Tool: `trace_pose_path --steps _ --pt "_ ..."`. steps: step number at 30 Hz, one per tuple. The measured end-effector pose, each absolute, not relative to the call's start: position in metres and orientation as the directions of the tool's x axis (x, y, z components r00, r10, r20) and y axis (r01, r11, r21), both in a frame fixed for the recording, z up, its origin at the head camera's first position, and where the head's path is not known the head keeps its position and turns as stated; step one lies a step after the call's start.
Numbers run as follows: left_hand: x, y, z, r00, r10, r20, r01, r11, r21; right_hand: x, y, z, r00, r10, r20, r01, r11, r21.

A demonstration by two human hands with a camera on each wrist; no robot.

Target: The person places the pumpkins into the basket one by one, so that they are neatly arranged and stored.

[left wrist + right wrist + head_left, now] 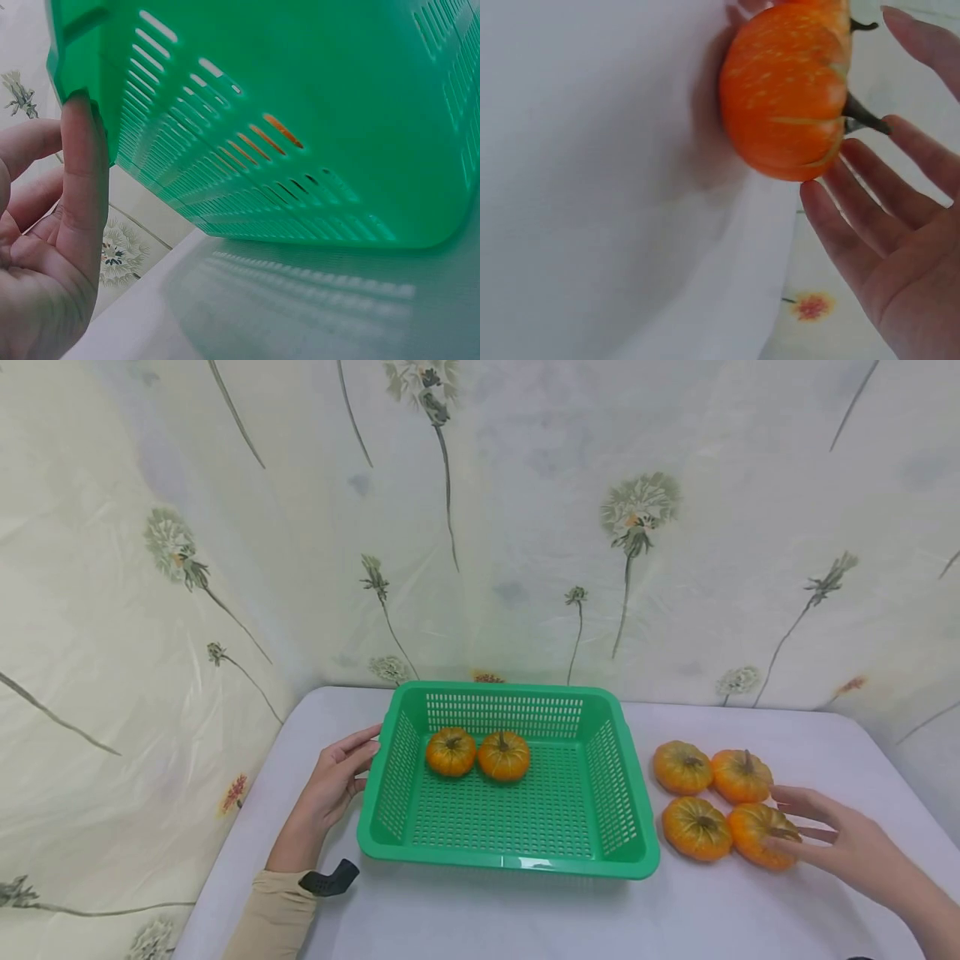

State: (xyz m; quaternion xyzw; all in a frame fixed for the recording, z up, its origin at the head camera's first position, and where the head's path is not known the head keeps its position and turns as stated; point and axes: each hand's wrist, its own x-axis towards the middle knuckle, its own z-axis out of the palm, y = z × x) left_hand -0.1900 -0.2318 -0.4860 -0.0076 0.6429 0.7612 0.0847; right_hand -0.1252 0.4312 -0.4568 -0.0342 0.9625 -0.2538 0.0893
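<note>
On the counter (465, 918), to the right of the green basket (450, 857), four pumpkins sit in a tight cluster, and the right hand (843, 835) is at the nearest right one, the front-right pumpkin (759, 839). Its fingers are spread around that pumpkin's outer side, apart rather than clamped; whether every fingertip touches cannot be told. The left hand (333, 781) rests against the basket's left side, fingertips under the rim, not wrapped over it, seemingly steadying it

The step in hand looks like picking up a pumpkin to join the left basket pumpkin (451, 752) and its neighbour (504, 757). The next move would call for closing the fingers, then lifting clear of the touching pumpkins and over the basket's right wall. Inside, the right half and near strip offer bare floor; behind, the floral cloth (525, 527) borders the counter's far edge
</note>
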Motion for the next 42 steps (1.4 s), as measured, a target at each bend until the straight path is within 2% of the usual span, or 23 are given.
trace_pose_path --steps 9,16,42 --pt "-0.19 -0.232 -0.487 -0.986 0.109 -0.13 -0.145 -0.147 0.979 -0.126 0.441 -0.476 -0.949 -0.06 -0.31 0.127 0.826 -0.549" --pt "-0.19 -0.233 -0.487 -0.985 0.11 -0.132 -0.149 -0.157 0.976 -0.125 0.443 -0.484 -0.925 -0.033 -0.378 0.197 0.809 -0.553" --pt "-0.188 -0.23 -0.483 -0.985 0.111 -0.135 -0.153 -0.178 0.972 -0.118 0.445 -0.476 -0.93 0.001 -0.368 0.231 0.779 -0.583"
